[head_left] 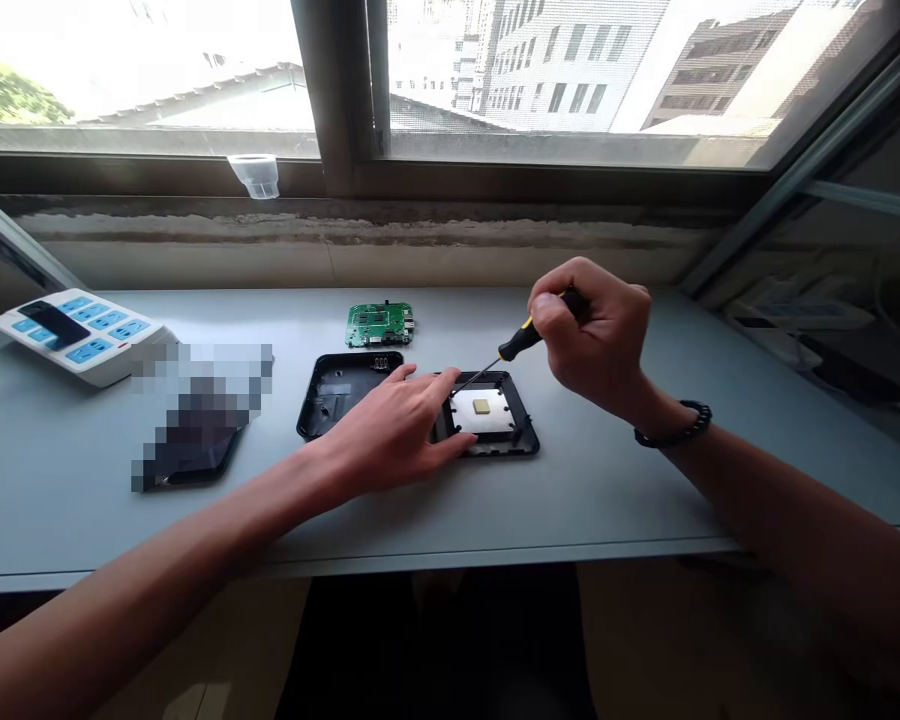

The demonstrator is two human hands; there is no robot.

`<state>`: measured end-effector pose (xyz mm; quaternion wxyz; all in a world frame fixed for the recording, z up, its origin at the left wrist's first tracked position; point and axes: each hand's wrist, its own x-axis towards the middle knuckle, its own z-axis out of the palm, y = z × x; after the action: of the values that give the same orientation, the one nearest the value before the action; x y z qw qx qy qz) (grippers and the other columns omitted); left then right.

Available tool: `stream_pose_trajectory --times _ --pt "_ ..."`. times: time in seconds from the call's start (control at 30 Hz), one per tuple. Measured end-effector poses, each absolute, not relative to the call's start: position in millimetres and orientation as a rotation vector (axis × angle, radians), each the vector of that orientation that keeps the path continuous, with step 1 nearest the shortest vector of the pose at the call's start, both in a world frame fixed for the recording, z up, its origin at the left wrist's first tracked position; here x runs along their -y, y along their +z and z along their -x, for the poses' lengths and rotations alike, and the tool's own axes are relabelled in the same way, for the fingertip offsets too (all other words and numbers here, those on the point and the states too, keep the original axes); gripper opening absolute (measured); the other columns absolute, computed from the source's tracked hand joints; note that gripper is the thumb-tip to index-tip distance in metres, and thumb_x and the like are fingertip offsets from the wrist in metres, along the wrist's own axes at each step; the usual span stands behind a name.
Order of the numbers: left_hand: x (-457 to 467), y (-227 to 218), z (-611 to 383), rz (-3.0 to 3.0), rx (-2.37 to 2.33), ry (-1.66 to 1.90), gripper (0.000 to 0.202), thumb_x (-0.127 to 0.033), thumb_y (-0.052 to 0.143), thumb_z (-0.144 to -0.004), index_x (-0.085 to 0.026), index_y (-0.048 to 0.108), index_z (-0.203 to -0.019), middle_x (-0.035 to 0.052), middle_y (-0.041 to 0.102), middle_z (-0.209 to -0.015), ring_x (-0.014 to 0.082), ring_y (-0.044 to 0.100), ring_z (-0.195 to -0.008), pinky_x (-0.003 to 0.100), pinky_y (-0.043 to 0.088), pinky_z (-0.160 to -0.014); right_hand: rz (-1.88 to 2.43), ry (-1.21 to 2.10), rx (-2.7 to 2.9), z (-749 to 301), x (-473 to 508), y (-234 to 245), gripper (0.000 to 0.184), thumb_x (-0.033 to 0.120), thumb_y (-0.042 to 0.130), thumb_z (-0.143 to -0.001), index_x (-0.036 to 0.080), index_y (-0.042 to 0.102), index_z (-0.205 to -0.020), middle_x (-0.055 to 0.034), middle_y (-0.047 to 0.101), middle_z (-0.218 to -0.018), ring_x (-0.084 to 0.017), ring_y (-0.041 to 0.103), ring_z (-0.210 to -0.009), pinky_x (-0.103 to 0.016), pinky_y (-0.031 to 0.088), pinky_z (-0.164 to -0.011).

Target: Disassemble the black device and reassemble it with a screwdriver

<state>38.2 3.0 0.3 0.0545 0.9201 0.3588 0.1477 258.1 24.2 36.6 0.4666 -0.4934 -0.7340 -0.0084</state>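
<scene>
My right hand (589, 335) is shut on a small screwdriver with a yellow-and-black handle (520, 340), its thin shaft reaching down to the corner of a black plastic case half (521, 425). Inside that case lies a silver-white metal plate (471, 410) with a small tan thermal pad (481, 406) on it. My left hand (390, 430) rests with spread fingers on the case's left side, hiding that edge. Behind my left hand sits a second black case half (337, 385). A green circuit board (379, 324) lies further back.
A white power strip with blue sockets (75, 333) stands at the left of the grey desk (82, 510). A pixelated, dark object (202, 415) lies next to it. A window sill and window run along the back of the desk.
</scene>
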Motion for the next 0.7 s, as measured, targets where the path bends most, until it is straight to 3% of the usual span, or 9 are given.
stream_pose_trajectory --times 0.2,0.47,0.7 --pt "-3.0 2.7 -38.5 -2.809 -1.101 0.397 0.039 -0.040 0.064 -0.097 -0.010 0.055 -0.120 0.0176 0.074 -0.116 0.0305 0.071 -0.112 0.050 0.043 -0.115 1.224 -0.023 1.819 -260.4 -23.9 40.2 0.018 0.029 0.043 -0.091 0.025 0.047 -0.074 -0.0040 0.059 -0.067 -0.017 0.049 -0.058 -0.038 0.046 -0.061" --pt "-2.0 3.6 -39.0 -2.827 -1.098 0.394 0.035 -0.040 0.064 -0.098 -0.013 0.055 -0.118 0.0141 0.076 -0.112 0.0295 0.071 -0.112 0.049 0.042 -0.115 1.245 -0.052 1.804 -259.9 -24.6 38.1 0.018 0.032 0.041 -0.090 0.026 0.047 -0.073 -0.0036 0.058 -0.069 -0.018 0.050 -0.059 -0.037 0.044 -0.061" --pt "-2.4 3.2 -39.2 -2.821 -1.103 0.369 0.040 -0.040 0.063 -0.098 -0.008 0.055 -0.121 0.0188 0.073 -0.119 0.0318 0.070 -0.115 0.050 0.039 -0.118 1.149 -0.031 1.816 -260.7 -25.3 37.4 0.018 0.027 0.045 -0.090 0.027 0.047 -0.072 -0.0012 0.056 -0.064 -0.016 0.047 -0.055 -0.037 0.043 -0.057"
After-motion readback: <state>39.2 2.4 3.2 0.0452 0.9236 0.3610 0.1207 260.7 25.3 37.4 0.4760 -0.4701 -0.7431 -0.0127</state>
